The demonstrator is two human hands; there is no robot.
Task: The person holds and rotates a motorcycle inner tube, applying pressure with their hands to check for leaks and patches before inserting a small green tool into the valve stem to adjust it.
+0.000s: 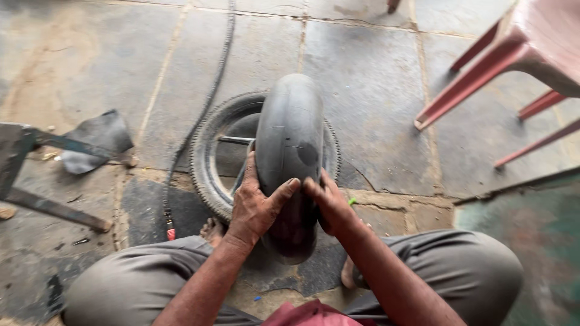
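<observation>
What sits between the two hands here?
In the head view, an inflated black inner tube stands upright between the left hand and right hand, both gripping it.

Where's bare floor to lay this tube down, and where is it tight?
Bare slabs lie between the tyre and the red chair, and beyond the tyre left of the air hose. It is crowded around the inner tube, both hands, and the rubber scrap.

Inner tube upright before tyre; chair right

Inner tube between 2 hands
</observation>
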